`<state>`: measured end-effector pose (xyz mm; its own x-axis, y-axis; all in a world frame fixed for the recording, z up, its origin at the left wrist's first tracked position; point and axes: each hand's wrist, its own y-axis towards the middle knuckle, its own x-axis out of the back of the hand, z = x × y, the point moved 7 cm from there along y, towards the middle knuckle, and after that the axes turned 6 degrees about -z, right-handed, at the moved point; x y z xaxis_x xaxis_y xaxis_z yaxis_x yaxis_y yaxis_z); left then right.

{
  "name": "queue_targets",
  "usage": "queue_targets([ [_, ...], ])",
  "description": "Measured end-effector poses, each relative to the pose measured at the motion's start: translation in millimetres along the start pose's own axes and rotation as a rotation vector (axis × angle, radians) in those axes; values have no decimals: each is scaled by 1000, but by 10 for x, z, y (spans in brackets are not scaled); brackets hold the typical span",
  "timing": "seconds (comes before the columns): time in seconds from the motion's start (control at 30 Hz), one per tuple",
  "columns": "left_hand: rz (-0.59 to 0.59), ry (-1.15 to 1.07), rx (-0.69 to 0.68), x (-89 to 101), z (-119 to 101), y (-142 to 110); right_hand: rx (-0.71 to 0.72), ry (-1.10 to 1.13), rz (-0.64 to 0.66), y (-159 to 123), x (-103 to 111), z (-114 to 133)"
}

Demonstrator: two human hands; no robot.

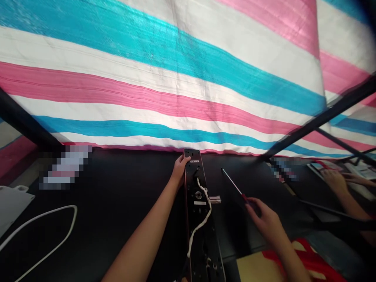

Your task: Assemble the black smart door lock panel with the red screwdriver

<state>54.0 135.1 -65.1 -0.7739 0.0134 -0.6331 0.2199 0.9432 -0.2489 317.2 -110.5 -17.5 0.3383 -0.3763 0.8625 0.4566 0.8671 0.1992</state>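
The fingers [182, 159] of the left hand [177, 170] are clamped over the upper corner of a long dark door lock plate [194, 176]. The plate lies lengthwise on the black worktop [123, 184], its lower end running out of view at the bottom edge of the picture. The fingers [252, 205] of the right hand [264, 221] are wrapped around the red handle of a screwdriver [232, 183], whose thin shaft points up and toward the plate, with the tip apart from it. A thin white wire [202, 211] runs loosely down the face of the plate, and a small silver lever [215, 199] projects beside it.

The plate appears stiff and moderately heavy. Take hold by its long edges, clear of the wire, which appears soft and easily snagged.

A white cable [44, 231] lies in a loop at the left of the worktop. Striped tarpaulin [176, 78] hangs beyond it. Another person's hand [335, 182] rests on papers [326, 166] at the far right
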Motion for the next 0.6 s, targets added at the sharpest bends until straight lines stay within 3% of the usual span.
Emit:
queue_targets([
  [0.13, -10, 18, -9, -2, -13, 4, -41, 193, -355, 195, 606, 446],
  [0.2, -15, 24, -15, -5, -10, 8, -40, 422, -497, 278, 826, 732],
  [0.27, -20, 23, -19, -5, 3, 17, 48, 745, -632, 342, 985, 1078],
  [0.3, -24, 20, -20, -2, 12, 23, 121, 859, -656, 373, 1023, 1279],
  [0.37, -34, 17, -23, 7, 30, 35, 308, 1008, -576, 433, 1002, 1722],
  [0.47, -33, 25, -25, 9, 53, 46, 511, 1030, -468, 419, 883, 2225],
  [0.6, -14, 25, 6, -9, 88, 43, 507, 1001, -455, 384, 827, 2312],
])
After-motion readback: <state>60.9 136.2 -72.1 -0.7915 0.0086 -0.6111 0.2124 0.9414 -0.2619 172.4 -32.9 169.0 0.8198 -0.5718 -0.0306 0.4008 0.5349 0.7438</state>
